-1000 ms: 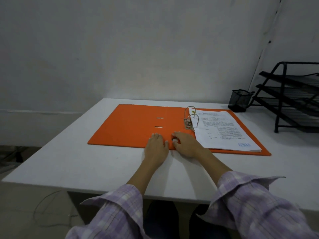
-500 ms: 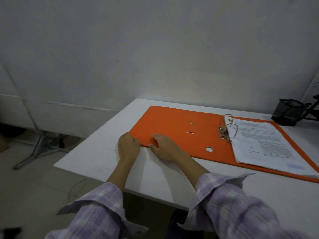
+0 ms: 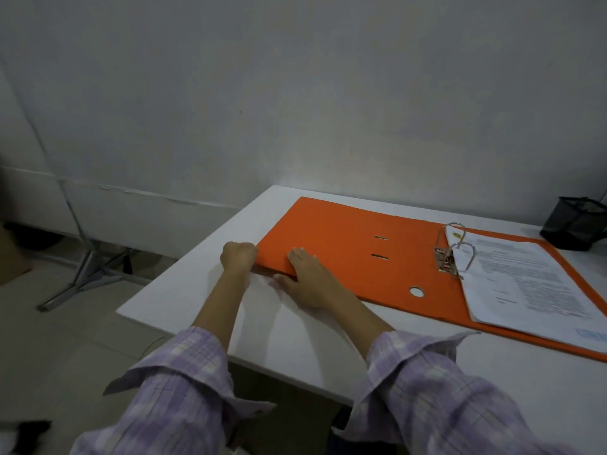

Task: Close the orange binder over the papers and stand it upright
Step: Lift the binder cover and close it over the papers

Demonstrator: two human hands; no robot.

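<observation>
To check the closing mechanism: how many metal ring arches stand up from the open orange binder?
2. The farther silver metal ring arch and the nearer silver metal ring arch both rise at the left edge of the white printed papers, on the flat orange cardboard binder.

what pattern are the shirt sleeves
Pale purple and white plaid sleeves, clearest in the head view.
</observation>
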